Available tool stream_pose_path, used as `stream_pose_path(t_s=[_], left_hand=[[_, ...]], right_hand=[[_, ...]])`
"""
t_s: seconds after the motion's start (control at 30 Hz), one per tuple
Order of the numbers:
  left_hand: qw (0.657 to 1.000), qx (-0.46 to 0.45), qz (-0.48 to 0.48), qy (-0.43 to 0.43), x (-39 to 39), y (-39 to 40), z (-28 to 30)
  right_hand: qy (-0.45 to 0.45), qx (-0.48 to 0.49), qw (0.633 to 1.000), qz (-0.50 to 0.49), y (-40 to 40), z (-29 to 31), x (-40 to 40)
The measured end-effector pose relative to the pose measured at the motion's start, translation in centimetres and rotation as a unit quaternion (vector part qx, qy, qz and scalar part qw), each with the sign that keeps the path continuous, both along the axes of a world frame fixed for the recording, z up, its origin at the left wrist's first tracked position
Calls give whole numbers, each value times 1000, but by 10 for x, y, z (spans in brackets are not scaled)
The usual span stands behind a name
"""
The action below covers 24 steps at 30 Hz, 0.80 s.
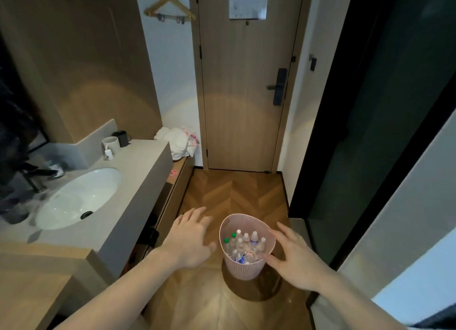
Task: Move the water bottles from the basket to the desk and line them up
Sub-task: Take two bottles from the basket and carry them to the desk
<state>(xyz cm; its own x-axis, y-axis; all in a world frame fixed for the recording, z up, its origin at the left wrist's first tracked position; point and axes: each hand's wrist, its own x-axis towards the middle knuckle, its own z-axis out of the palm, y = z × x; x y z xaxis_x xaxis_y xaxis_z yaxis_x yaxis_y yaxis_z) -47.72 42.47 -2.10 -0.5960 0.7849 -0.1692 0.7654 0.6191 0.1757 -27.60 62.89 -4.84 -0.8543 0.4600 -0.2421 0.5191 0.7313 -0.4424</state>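
Two bare hands over a herringbone wooden floor [229,194], one either side of a pale pink perforated plastic basket [243,268]. Left hand [191,238]: palm down, fingers spread wide, holding nothing, thumb tip just beside the basket's left rim. Right hand [293,258]: palm down, fingers splayed and straight, holding nothing, fingertips at the basket's right rim; contact not clear. Several clear plastic water bottles [246,247] upright and crowded inside the basket, mostly white caps, two green caps on the left side. Basket upright on the floor, near the base of a grey stone worktop [138,179] at left. Set into that worktop: white oval sink [79,199]. At its far end: one white mug [111,144] and one dark mug [121,137], side by side. Beyond: heap of white cloth [179,142]. Far wall: light wooden door [244,83] with dark lever handle; wooden clothes hanger [170,7] on a hook to its left.
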Motion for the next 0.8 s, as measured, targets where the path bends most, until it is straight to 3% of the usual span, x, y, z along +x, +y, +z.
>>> stream_pose_path(t_s=[0.47,0.8], left_hand=[[981,-86,124,-124,-107,175,-131],[949,-122,144,-252,-163,266,-198]], right_hand=[[-100,-104,989,-15,208,-120,-118],[-178,-158,971,-3,276,-190,-205]])
